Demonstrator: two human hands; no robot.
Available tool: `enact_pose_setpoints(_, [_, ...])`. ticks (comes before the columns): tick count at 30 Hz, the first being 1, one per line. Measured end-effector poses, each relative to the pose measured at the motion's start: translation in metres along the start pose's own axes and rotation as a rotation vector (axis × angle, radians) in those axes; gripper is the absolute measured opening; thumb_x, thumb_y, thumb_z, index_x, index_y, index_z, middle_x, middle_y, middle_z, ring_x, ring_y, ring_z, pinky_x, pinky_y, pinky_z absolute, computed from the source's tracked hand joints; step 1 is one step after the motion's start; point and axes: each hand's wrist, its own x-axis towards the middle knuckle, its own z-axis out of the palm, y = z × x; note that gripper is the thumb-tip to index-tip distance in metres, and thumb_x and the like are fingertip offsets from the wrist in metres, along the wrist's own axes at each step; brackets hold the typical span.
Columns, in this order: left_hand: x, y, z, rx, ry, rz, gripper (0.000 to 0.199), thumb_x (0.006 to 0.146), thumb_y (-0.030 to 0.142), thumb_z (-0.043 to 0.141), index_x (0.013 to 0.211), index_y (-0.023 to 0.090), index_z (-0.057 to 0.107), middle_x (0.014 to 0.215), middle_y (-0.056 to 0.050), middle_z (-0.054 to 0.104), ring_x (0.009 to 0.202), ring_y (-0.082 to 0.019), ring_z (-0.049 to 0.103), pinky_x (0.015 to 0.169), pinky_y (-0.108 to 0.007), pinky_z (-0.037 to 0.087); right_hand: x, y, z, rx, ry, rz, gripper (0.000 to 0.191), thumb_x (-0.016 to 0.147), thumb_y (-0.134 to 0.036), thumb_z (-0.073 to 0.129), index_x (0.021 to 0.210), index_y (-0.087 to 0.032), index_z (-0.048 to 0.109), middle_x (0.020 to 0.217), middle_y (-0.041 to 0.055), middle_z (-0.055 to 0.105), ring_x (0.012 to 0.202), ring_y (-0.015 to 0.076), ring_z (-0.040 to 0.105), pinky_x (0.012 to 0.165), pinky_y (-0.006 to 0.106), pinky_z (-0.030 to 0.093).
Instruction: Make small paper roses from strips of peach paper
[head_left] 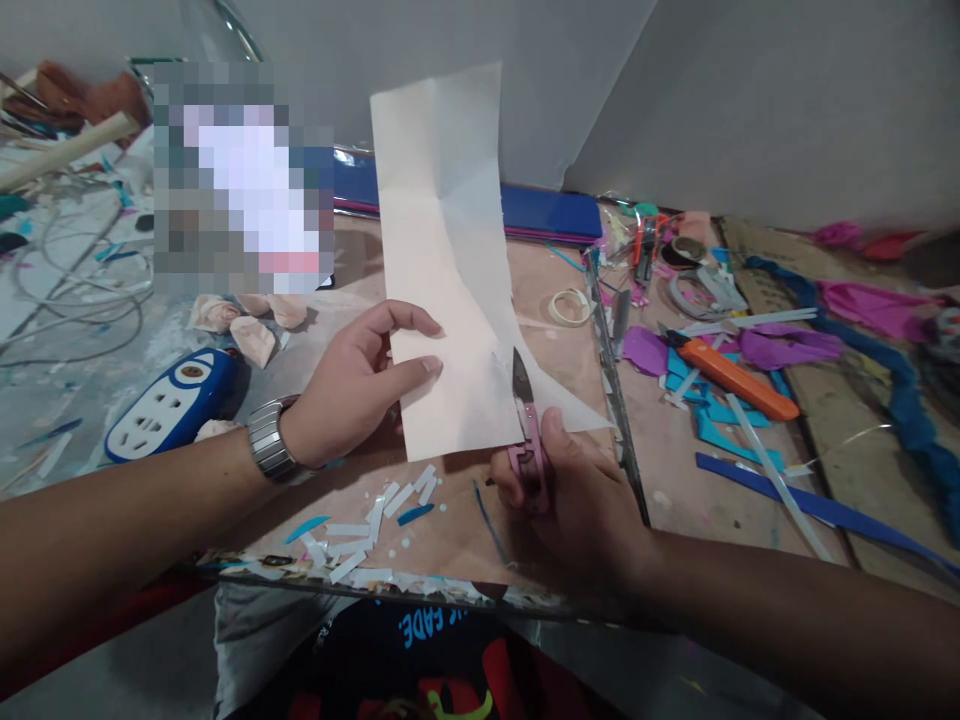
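Note:
A tall sheet of cream paper (pixel 420 230) stands raised over the table, creased down its length. My left hand (pixel 356 385), with a metal watch on the wrist, pinches its left edge between thumb and fingers. In my right hand (pixel 577 490) are small scissors with pink handles (pixel 530 460), fingers closed round the handles. Their dark blades point up at the paper's lower right part, where a cut runs through it. To the right of the blades a pointed flap (pixel 574 400) of the paper hangs off to the side.
White strips (pixel 375 515) lie near the front edge. At left are a blue and white power strip (pixel 172 405) and petal-like pieces (pixel 251 340). A tape roll (pixel 570 307), orange-handled pliers (pixel 739 378) and coloured scraps lie right. Blue boxes (pixel 551 212) stand behind.

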Motion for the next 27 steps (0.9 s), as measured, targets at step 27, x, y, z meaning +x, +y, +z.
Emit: enact_pose_setpoints(27, [-0.001, 0.005, 0.0, -0.004, -0.038, -0.079, 0.014, 0.084, 0.032, 0.075, 0.084, 0.019, 0.068, 0.084, -0.002, 0.068, 0.068, -0.014, 0.057, 0.059, -0.025, 0.045, -0.006, 0.007, -0.006, 0.023, -0.204, 0.077, 0.073, 0.092, -0.081, 0.043, 0.054, -0.021, 0.057, 0.041, -0.0036, 0.036, 0.041, 0.0112, 0.029, 0.044, 0.029, 0.017])
